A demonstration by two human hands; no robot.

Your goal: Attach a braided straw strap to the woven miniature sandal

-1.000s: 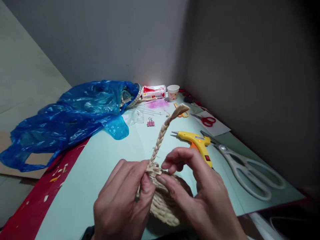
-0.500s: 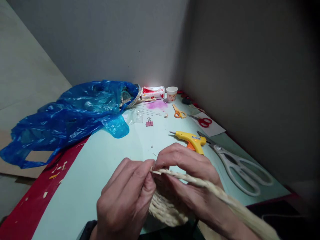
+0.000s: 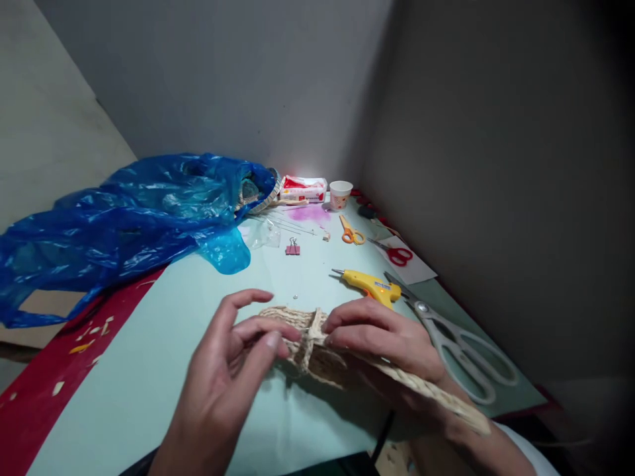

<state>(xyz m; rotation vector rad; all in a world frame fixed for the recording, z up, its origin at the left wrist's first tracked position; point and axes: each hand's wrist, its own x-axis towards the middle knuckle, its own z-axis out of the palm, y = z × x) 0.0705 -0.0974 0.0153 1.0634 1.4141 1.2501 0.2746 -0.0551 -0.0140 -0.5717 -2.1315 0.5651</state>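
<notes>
A small woven straw basket (image 3: 290,330) lies on the pale green table (image 3: 173,344) in front of me. A braided straw strip (image 3: 426,393) runs from its rim toward the lower right, across my right wrist. My right hand (image 3: 381,340) presses its fingers down on the braid where it meets the basket rim. My left hand (image 3: 223,370) hovers just left of the basket with fingers spread, the thumb and forefinger tips close to the joint.
A yellow glue gun (image 3: 370,285) and large white scissors (image 3: 459,347) lie right of my hands. Farther back are orange scissors (image 3: 351,233), red scissors (image 3: 397,252), a pink binder clip (image 3: 292,248), a paper cup (image 3: 341,194) and a blue plastic bag (image 3: 133,218). A red mat (image 3: 64,370) edges the left.
The braid, upright a second ago, has swung down to the right. The basket now lies lower on the table; my left hand has let go and opened.
</notes>
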